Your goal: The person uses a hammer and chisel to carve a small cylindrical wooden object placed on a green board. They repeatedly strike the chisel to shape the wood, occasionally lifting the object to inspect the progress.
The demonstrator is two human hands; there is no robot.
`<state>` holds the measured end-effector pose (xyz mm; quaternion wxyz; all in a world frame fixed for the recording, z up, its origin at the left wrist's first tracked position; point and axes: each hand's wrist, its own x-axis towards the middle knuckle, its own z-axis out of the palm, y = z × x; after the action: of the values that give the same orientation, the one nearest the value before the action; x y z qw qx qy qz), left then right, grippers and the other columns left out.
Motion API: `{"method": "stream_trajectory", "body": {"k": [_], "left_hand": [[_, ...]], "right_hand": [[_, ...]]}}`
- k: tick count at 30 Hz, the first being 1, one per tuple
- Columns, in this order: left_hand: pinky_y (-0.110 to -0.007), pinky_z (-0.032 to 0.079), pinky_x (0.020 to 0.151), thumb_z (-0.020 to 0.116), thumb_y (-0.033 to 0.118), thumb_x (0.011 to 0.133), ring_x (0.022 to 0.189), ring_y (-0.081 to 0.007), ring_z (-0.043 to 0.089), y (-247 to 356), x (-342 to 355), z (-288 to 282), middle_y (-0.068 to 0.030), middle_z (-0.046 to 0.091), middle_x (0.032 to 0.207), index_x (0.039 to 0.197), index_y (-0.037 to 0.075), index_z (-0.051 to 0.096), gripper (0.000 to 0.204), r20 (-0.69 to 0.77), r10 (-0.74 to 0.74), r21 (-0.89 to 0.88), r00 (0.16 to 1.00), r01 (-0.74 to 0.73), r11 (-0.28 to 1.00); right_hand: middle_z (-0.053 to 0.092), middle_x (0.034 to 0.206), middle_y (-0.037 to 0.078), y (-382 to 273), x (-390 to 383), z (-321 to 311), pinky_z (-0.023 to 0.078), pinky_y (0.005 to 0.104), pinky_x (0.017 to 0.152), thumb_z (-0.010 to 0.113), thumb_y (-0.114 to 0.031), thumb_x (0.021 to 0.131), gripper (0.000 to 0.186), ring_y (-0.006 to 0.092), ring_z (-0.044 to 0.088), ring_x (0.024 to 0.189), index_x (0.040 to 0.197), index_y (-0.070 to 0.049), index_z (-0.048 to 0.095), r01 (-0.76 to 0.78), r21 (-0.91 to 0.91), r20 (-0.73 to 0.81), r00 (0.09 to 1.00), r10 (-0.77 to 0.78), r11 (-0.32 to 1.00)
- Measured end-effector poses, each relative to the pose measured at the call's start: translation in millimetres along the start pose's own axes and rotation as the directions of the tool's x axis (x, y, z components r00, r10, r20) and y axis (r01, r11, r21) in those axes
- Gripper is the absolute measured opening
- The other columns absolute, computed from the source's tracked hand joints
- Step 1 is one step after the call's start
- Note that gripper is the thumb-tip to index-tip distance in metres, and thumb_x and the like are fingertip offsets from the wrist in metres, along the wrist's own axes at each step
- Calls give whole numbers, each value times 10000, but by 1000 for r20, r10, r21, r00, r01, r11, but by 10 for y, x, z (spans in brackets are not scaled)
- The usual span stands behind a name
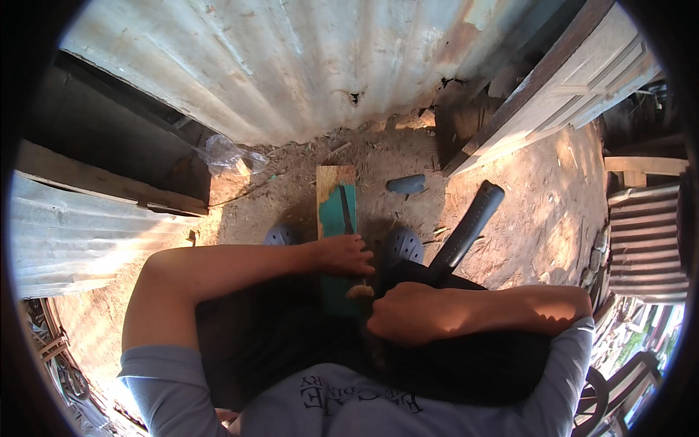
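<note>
From the head view, looking down over my knees, my left hand [344, 255] lies flat on a wooden plank [336, 218] that runs away from me across the dirt ground [539, 211]; its grip is narrow, fingers curled down onto the board and pressing it rather than wrapped around anything. The plank is bare wood at the far end and painted green nearer to me, and a thin dark blade [346, 211] lies along the green part, just beyond my left fingers. My right hand [408, 313] is a closed fist near the plank's close end, its grip tight around something I cannot make out. A long black handle [466, 227] slants up and to the right from just above that fist, but I cannot tell whether the fist holds it. A small tan frayed bit [360, 291] sits between my two hands, touching the board. My two dark perforated clogs [402, 246] flank the plank. A small dark oblong object [406, 184] rests on the ground beyond, and a corrugated metal sheet [291, 65] stands behind.
</note>
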<state>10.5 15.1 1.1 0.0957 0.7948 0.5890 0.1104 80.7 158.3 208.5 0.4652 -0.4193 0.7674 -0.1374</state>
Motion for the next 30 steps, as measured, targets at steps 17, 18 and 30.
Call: {"method": "stream_trajectory", "body": {"k": [17, 18, 30], "left_hand": [[-370, 445, 826, 548, 179, 820, 860, -220, 575, 4, -56, 44, -48, 547, 926, 1043, 164, 550, 224, 34, -38, -17, 999, 38, 999], [-370, 444, 829, 547, 176, 821, 861, -220, 574, -1, -56, 45, -48, 547, 925, 1053, 166, 550, 232, 27, -30, -27, 999, 31, 999], [-364, 437, 820, 531, 202, 830, 850, -227, 570, -17, -78, 115, -53, 539, 925, 1048, 166, 530, 221, 45, -40, 14, 998, 39, 999]], "right_hand": [[649, 725, 183, 143, 119, 203, 544, 425, 598, 566, -117, 777, 134, 344, 672, 711, 755, -2, 632, 40, 52, -131, 991, -33, 998], [649, 723, 182, 159, 144, 262, 544, 427, 599, 567, -117, 776, 135, 344, 672, 712, 751, -1, 631, 35, 69, -187, 982, -21, 997], [599, 1129, 218, 132, 163, 47, 550, 425, 763, 589, -152, 798, 185, 339, 669, 881, 912, -36, 677, -45, -20, 42, 998, 45, 999]]}}
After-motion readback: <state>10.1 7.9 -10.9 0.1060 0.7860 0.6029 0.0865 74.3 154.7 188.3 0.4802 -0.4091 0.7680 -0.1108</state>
